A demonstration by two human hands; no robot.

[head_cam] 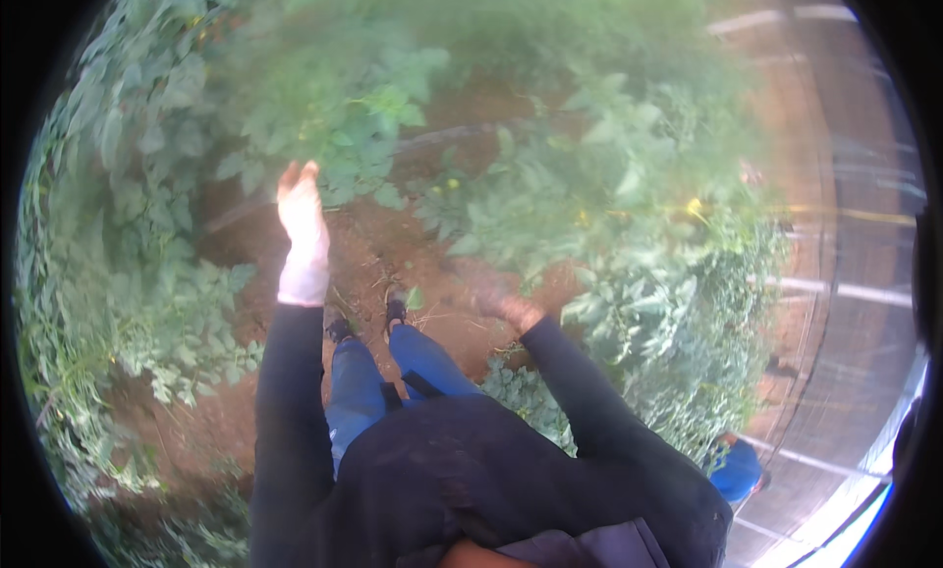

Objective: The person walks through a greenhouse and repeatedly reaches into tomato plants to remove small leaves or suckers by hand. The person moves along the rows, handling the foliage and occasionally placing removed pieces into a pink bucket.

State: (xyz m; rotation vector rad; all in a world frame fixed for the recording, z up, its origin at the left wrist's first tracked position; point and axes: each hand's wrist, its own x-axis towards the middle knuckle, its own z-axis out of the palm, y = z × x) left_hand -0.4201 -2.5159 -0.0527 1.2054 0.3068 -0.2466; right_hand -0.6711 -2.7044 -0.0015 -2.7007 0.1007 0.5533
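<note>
My left hand [303, 218] reaches forward beside leafy green plants [361, 144], in bright light, its fingertips close to the leaves. Nothing shows in it, though whether its fingers are apart is hard to see. Over brown soil [435, 340], my right hand [501, 295] is blurred, near the edge of the plants on the right; what it holds, if anything, cannot be made out. Small yellow flowers or fruits [694, 206] dot the foliage. My dark sleeves, blue trousers and shoes show below.
Dense plants [147, 273] line the left side, and more foliage [648, 317] stands at the right. A dark hose or pipe [442, 136] crosses the soil ahead. At the lower right is a person in blue [737, 471], beside a striped, curved surface [847, 332].
</note>
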